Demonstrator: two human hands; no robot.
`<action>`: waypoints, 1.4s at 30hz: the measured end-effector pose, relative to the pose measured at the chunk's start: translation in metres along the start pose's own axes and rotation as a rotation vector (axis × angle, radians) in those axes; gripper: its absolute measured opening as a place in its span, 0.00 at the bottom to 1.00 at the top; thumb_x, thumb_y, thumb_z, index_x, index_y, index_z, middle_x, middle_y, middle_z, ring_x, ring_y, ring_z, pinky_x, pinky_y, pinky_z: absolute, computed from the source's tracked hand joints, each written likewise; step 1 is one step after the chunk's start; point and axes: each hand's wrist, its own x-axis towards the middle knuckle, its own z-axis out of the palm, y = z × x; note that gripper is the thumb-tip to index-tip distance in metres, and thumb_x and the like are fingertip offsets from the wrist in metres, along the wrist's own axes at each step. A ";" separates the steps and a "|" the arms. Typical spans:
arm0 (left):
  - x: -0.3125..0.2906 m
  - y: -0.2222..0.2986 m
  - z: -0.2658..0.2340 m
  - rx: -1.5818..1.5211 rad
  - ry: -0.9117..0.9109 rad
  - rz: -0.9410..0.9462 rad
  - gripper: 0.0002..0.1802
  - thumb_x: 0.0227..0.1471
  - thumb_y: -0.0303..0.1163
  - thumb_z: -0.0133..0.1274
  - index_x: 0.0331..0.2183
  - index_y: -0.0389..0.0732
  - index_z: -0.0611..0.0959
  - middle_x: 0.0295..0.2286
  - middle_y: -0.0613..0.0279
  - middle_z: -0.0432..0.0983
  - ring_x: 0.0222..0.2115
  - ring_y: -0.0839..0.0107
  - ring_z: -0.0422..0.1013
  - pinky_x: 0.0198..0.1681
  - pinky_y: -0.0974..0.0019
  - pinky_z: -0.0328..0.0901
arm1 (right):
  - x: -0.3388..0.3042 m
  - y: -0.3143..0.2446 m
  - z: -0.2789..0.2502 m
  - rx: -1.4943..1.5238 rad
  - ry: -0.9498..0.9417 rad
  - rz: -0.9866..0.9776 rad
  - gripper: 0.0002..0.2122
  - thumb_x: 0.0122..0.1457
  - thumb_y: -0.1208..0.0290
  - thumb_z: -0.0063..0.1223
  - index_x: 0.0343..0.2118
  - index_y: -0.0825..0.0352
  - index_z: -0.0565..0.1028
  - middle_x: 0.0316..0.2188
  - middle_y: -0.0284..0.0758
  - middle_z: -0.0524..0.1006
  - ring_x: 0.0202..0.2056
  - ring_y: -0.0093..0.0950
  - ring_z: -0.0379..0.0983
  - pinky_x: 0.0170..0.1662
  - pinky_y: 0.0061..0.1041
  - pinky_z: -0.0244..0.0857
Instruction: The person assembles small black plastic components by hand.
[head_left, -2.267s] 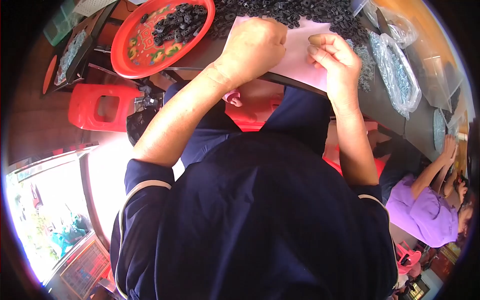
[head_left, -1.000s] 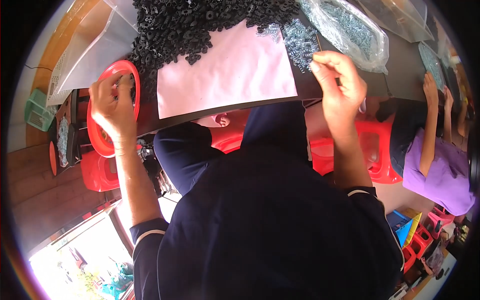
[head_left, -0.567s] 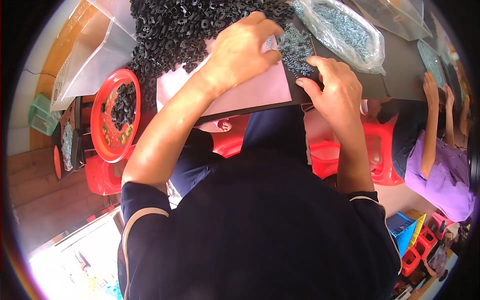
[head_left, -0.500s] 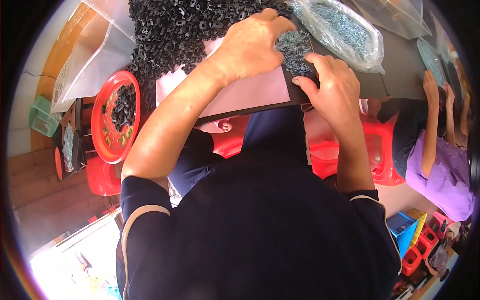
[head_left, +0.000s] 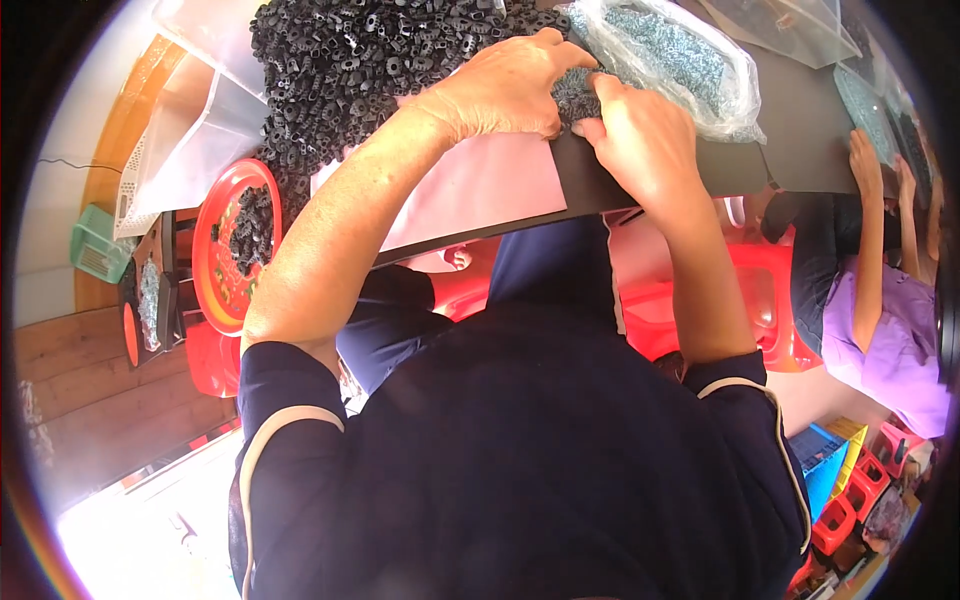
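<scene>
My left hand [head_left: 510, 85] reaches over the pink sheet [head_left: 480, 190], fingers curved and spread from the thumb. Its fingertips are at a small pile of bluish-grey metal pieces [head_left: 574, 86], too small to name. On the pile's other side is my right hand [head_left: 650, 135], its thumb and index finger apart at the pieces. Nothing shows held in either hand, though some fingers are hidden. A large heap of small black plastic parts [head_left: 350, 80] lies beyond and left of my left hand. Past my right hand lies a clear plastic bag [head_left: 680, 65] full of similar bluish pieces.
A red round tray [head_left: 207, 255] with black parts stands at the left, near translucent bins [head_left: 190, 130] and a green basket [head_left: 100, 245]. The dark table's front edge [head_left: 480, 228] runs before me. At the right a person in purple [head_left: 890, 310] works with both hands.
My right hand has moved left and slightly away from me, closer to my left hand. The small pile is now more covered by the hands. My left hand has shifted only slightly.
</scene>
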 end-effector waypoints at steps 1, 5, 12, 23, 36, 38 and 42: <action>0.000 -0.002 0.001 -0.033 0.019 0.008 0.41 0.29 0.26 0.63 0.52 0.42 0.75 0.40 0.50 0.71 0.40 0.53 0.72 0.46 0.59 0.68 | 0.002 0.000 0.000 0.014 0.014 -0.010 0.13 0.48 0.65 0.63 0.29 0.70 0.74 0.24 0.42 0.79 0.29 0.42 0.78 0.32 0.40 0.69; 0.002 -0.002 0.006 -0.021 0.075 -0.017 0.41 0.29 0.27 0.64 0.52 0.41 0.75 0.41 0.49 0.71 0.41 0.53 0.72 0.46 0.59 0.67 | 0.004 0.001 -0.003 0.039 0.044 -0.027 0.15 0.48 0.64 0.63 0.31 0.71 0.74 0.25 0.43 0.79 0.29 0.43 0.78 0.34 0.41 0.69; 0.002 0.006 0.003 -0.007 0.027 -0.115 0.41 0.31 0.26 0.63 0.53 0.38 0.73 0.44 0.47 0.70 0.44 0.52 0.70 0.50 0.59 0.66 | 0.010 0.006 -0.013 0.046 -0.148 0.104 0.19 0.47 0.64 0.61 0.40 0.71 0.75 0.29 0.48 0.79 0.35 0.46 0.77 0.38 0.42 0.68; 0.010 0.004 0.011 -0.123 0.045 -0.091 0.40 0.32 0.23 0.60 0.53 0.35 0.73 0.46 0.43 0.70 0.49 0.51 0.68 0.53 0.60 0.65 | 0.032 0.009 -0.006 0.078 -0.211 0.098 0.17 0.46 0.69 0.60 0.39 0.72 0.76 0.33 0.49 0.79 0.39 0.47 0.75 0.41 0.42 0.67; 0.014 -0.006 0.030 -0.358 0.291 -0.195 0.37 0.28 0.19 0.60 0.49 0.42 0.78 0.31 0.59 0.76 0.31 0.68 0.72 0.38 0.67 0.69 | 0.039 0.023 0.039 0.575 0.130 0.118 0.16 0.46 0.78 0.57 0.41 0.69 0.76 0.22 0.36 0.77 0.22 0.26 0.72 0.27 0.24 0.66; 0.009 -0.007 0.022 -0.461 0.305 -0.269 0.36 0.29 0.19 0.59 0.48 0.43 0.79 0.30 0.63 0.74 0.32 0.71 0.70 0.37 0.69 0.68 | 0.041 0.015 0.035 0.810 0.113 0.125 0.15 0.47 0.79 0.55 0.42 0.69 0.76 0.20 0.31 0.75 0.19 0.18 0.68 0.22 0.17 0.60; -0.017 -0.019 0.004 -0.560 0.418 -0.122 0.28 0.43 0.28 0.61 0.49 0.36 0.77 0.36 0.53 0.77 0.35 0.63 0.76 0.39 0.63 0.71 | 0.043 -0.022 -0.002 1.054 0.009 0.172 0.14 0.50 0.76 0.55 0.42 0.66 0.77 0.22 0.29 0.76 0.21 0.15 0.69 0.22 0.15 0.57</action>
